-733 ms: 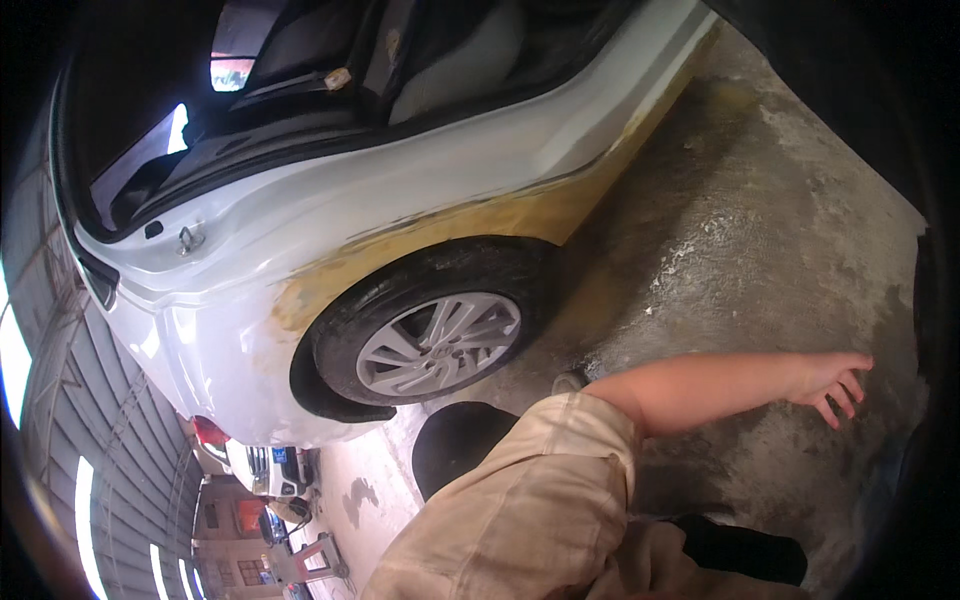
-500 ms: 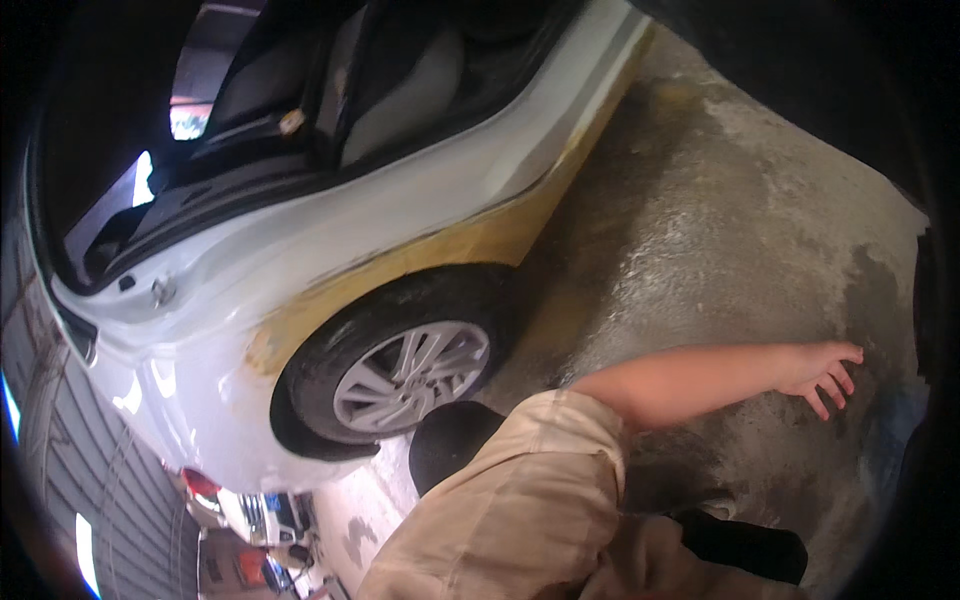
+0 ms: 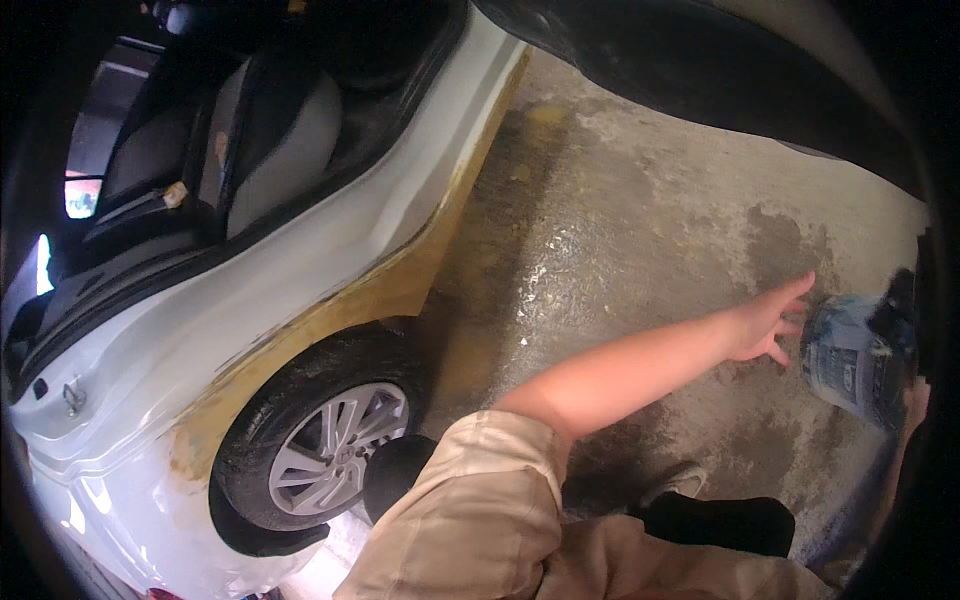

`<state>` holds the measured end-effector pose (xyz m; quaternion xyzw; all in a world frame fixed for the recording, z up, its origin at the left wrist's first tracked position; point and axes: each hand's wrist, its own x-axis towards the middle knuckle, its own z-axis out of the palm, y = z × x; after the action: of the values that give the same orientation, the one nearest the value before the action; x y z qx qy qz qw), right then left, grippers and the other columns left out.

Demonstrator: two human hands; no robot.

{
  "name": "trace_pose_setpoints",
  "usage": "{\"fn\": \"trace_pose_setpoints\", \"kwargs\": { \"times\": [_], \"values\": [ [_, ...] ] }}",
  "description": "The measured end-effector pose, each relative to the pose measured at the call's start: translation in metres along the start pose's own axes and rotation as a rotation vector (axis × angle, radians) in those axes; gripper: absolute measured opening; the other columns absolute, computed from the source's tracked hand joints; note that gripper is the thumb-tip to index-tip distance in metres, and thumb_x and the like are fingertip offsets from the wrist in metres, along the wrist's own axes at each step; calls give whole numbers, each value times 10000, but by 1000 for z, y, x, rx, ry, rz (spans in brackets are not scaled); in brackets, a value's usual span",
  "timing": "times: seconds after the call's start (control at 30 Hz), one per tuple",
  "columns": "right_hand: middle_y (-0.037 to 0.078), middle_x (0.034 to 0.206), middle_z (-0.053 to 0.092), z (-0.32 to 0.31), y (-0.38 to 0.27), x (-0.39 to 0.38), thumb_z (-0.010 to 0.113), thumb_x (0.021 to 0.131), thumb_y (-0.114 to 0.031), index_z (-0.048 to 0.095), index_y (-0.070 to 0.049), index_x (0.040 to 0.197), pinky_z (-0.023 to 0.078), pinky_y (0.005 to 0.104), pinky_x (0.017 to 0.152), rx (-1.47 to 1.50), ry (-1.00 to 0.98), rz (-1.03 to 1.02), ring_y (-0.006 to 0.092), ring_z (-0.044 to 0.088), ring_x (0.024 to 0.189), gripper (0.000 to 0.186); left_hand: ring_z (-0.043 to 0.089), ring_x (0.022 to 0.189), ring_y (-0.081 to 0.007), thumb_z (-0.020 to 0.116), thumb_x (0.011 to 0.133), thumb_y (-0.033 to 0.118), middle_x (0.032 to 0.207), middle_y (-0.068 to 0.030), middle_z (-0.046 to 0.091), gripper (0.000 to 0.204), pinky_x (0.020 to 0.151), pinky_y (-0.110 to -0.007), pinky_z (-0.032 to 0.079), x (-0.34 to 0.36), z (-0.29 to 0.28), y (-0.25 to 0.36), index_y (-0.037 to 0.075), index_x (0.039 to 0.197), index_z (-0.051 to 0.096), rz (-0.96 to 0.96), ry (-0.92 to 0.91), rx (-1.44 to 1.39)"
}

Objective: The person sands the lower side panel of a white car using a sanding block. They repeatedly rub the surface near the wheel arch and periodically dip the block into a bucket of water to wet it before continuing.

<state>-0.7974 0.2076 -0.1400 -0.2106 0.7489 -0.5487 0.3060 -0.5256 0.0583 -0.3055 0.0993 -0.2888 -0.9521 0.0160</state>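
Note:
My left arm, in a beige sleeve, stretches out to the right over the concrete floor. At its end my left hand (image 3: 765, 325) is open, its fingers spread and holding nothing. Just beyond the fingertips is a bluish, see-through bucket (image 3: 850, 355) with printing on its side and a dark thing at its top. I cannot make out whether the fingers touch it. At the far right rim, part of my right hand (image 3: 916, 395) shows beside the bucket. Its fingers are lost in the dark edge, so its grip is hidden.
On the left stands a white car (image 3: 370, 215) with a yellowish patch (image 3: 385, 285) above its wheel (image 3: 340, 455). A black rounded shape (image 3: 393, 475) is beside the wheel. Wet, stained concrete (image 3: 640, 240) lies right of the car. A dark panel (image 3: 700, 75) overhangs the top right.
The view has swung to the right, so the car sits farther left. The bucket and part of my right hand have come into view. My left hand is now near the bucket, fingers still spread.

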Motion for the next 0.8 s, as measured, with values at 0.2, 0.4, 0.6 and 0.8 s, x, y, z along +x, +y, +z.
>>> {"fn": "trace_pose_setpoints", "kwargs": {
  "times": [0.2,0.4,0.6,0.8],
  "values": [
    [108,1247,687,187,23,-32,780,943,-250,529,-3,1393,587,348,923,-14,-206,-131,217,704,1101,571,351,1489,-436,516,882,859,1661,-182,254,1037,1122,-727,335,-33,-8,54,240,1653,199,293,132,-267],
    [152,1212,673,373,57,-63,787,930,-424,549,11,1379,555,320,905,205,-340,-333,207,683,1045,669,713,1011,-257,612,948,657,1106,-121,737,565,933,-434,567,-123,-78,121,141,1165,688,317,499,-27],
    [95,1218,656,482,80,-90,496,1106,-434,595,-25,1367,421,344,1053,522,-331,295,185,578,1156,496,714,807,-200,617,1002,497,947,-46,747,391,729,-363,585,-209,-140,159,126,1080,711,-19,752,260],
    [118,1209,678,501,103,-102,505,1099,-430,620,-1,1360,421,338,1020,890,-134,286,190,582,1134,515,679,643,-186,638,970,400,850,-45,739,326,601,-356,569,-257,-184,202,93,1000,744,-479,891,625]
  ]
}}
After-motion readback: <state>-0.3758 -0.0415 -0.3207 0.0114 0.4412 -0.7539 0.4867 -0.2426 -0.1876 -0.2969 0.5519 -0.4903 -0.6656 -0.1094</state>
